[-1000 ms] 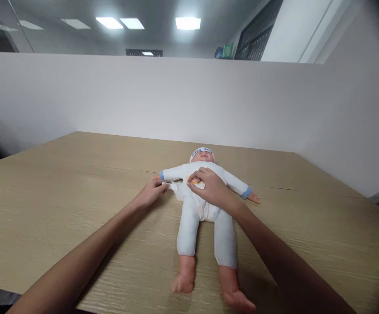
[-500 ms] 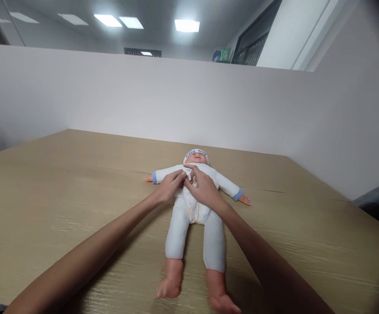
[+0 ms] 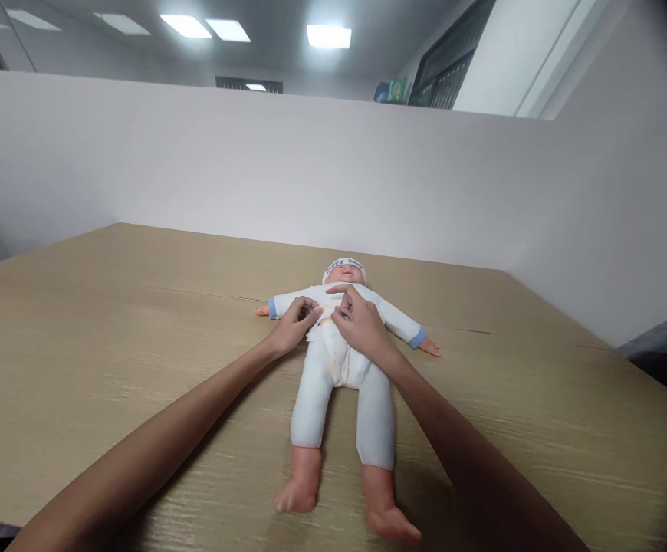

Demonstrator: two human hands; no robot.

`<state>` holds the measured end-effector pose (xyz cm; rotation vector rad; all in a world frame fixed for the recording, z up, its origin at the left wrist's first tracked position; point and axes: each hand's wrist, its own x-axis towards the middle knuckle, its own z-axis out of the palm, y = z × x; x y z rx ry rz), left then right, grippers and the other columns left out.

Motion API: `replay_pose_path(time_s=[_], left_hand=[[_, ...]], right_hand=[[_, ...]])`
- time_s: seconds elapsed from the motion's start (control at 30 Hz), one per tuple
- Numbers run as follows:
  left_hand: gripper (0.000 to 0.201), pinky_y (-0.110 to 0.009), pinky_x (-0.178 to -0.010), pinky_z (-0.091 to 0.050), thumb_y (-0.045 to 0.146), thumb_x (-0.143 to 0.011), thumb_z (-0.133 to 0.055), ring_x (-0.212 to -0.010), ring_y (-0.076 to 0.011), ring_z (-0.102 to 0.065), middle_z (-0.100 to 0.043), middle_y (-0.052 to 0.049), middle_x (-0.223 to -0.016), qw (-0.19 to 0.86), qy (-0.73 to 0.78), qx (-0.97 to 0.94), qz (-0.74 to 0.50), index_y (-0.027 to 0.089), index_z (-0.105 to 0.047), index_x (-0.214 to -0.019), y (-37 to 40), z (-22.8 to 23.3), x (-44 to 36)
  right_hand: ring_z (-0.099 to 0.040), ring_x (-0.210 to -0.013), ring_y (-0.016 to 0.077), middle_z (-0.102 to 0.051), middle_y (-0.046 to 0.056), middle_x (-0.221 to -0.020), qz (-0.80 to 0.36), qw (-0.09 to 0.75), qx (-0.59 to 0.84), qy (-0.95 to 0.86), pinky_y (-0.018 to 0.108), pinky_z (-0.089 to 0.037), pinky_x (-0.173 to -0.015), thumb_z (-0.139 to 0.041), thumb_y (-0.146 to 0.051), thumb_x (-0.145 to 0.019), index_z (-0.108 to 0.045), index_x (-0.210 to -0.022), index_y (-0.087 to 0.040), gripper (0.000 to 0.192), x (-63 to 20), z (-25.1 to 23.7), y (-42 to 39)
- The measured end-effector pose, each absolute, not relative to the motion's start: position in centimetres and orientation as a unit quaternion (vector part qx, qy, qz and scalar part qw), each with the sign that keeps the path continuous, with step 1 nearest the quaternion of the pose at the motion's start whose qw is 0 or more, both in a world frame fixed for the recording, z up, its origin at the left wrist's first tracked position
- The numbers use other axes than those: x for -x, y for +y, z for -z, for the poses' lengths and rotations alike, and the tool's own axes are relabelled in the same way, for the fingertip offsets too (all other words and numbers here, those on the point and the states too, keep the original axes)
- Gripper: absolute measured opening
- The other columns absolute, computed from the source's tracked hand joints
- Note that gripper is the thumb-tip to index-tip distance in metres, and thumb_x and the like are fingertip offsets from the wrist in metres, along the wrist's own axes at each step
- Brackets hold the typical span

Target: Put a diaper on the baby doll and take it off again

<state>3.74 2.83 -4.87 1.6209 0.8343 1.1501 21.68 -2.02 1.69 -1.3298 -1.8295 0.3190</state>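
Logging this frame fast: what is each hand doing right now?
Left hand: fingers pinched on the white suit at the doll's chest.
Right hand: fingers pinched on the same suit front, beside the left hand.

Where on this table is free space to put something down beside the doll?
The table is bare left of the doll, from its blue cuff to the near edge, and also right of it toward the partition wall. It is crowded at the chest, where the left hand and right hand meet.
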Motion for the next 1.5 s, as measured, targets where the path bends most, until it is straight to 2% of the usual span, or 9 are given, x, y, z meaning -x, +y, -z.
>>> replay_pose_path(time_s=[0.13,0.23,0.37,0.5,0.6,0.83,1.1,1.2,1.5], left_hand=[[0.025,-0.031,-0.078,-0.044,0.037,-0.099,-0.066,-0.087,-0.0173,-0.053,-0.059,-0.005,-0.108,0.408,0.403,-0.630,-0.524,0.020,-0.055,-0.115,1.3,4.0,-3.7],[0.023,-0.033,-0.085,-0.045,0.035,-0.103,-0.062,-0.097,-0.0193,-0.055,-0.061,-0.007,-0.123,0.329,0.410,-0.644,-0.556,0.023,-0.054,-0.121,-2.0,2.5,-3.1],[0.016,-0.037,-0.089,-0.045,0.036,-0.110,-0.052,-0.097,-0.0224,-0.057,-0.069,-0.005,-0.107,0.255,0.306,-0.795,-0.458,0.024,-0.062,-0.108,-7.4,0.5,-1.8],[0.012,-0.043,-0.099,-0.040,0.034,-0.105,-0.062,-0.104,-0.0266,-0.056,-0.073,-0.003,-0.103,0.216,0.281,-0.883,-0.307,0.025,-0.065,-0.100,-10.0,0.6,-0.7],[0.018,-0.043,-0.095,-0.041,0.039,-0.101,-0.068,-0.101,-0.0276,-0.057,-0.072,-0.004,-0.101,0.216,0.331,-0.869,-0.299,0.024,-0.060,-0.096,-9.7,1.5,-1.0],[0.038,-0.040,-0.082,-0.042,0.054,-0.094,-0.077,-0.089,-0.0276,-0.059,-0.070,-0.004,-0.088,0.239,0.403,-0.814,-0.342,0.024,-0.053,-0.092,-8.4,2.6,-3.2],[0.030,-0.039,-0.086,-0.041,0.042,-0.096,-0.077,-0.092,-0.0271,-0.057,-0.070,-0.003,-0.086,0.241,0.379,-0.824,-0.345,0.023,-0.059,-0.080,-8.3,3.2,-3.0],[0.025,-0.040,-0.090,-0.042,0.040,-0.099,-0.073,-0.095,-0.0268,-0.057,-0.070,-0.003,-0.091,0.242,0.366,-0.824,-0.358,0.023,-0.061,-0.084,-8.2,3.5,-2.8],[0.018,-0.046,-0.102,-0.045,0.042,-0.101,-0.069,-0.114,-0.0311,-0.060,-0.068,-0.010,-0.120,0.239,0.359,-0.820,-0.375,0.024,-0.069,-0.103,-8.3,3.7,-2.6]], right_hand=[[-0.046,-0.062,0.0154,-0.039,-0.009,-0.069,-0.112,0.452,0.516,-0.719,0.028,-0.039,-0.069,-0.052,-0.005,-0.077,-0.067,-0.112,-0.021,0.041,-21.8,-2.5,-2.5],[-0.048,-0.065,0.0158,-0.044,-0.006,-0.072,-0.084,0.483,0.503,-0.712,0.029,-0.041,-0.070,-0.050,-0.003,-0.077,-0.065,-0.101,-0.022,0.033,-21.9,-3.6,-5.1],[-0.060,-0.080,0.0188,-0.060,0.001,-0.090,-0.108,0.458,0.460,-0.753,0.030,-0.048,-0.073,-0.057,-0.011,-0.088,-0.063,-0.093,-0.023,0.014,-22.7,-3.6,-11.2],[-0.067,-0.087,0.0211,-0.069,0.004,-0.100,-0.184,0.357,0.488,-0.775,0.031,-0.053,-0.073,-0.063,-0.022,-0.096,-0.063,-0.100,-0.024,0.004,-24.4,-1.4,-16.0],[-0.067,-0.081,0.0218,-0.071,0.004,-0.091,-0.132,0.338,0.545,-0.755,0.035,-0.052,-0.076,-0.062,-0.025,-0.099,-0.062,-0.093,-0.024,0.006,-25.2,0.2,-16.6],[-0.064,-0.067,0.0211,-0.068,0.001,-0.078,-0.051,0.311,0.607,-0.730,0.033,-0.042,-0.063,-0.067,-0.032,-0.099,-0.057,-0.091,-0.024,0.016,-24.4,0.7,-14.5],[-0.065,-0.089,0.0263,-0.065,0.006,-0.098,-0.015,0.276,0.589,-0.759,0.036,-0.047,-0.074,-0.067,-0.025,-0.101,-0.062,-0.090,-0.023,0.012,-24.3,1.9,-15.6],[-0.065,-0.096,0.0280,-0.065,0.008,-0.106,-0.047,0.284,0.583,-0.760,0.039,-0.051,-0.081,-0.065,-0.020,-0.100,-0.066,-0.101,-0.022,0.002,-24.5,2.0,-15.7],[-0.064,-0.111,0.0318,-0.065,0.012,-0.121,-0.077,0.338,0.559,-0.753,0.048,-0.054,-0.097,-0.057,-0.016,-0.101,-0.066,-0.112,-0.022,0.016,-24.1,2.2,-16.0]])
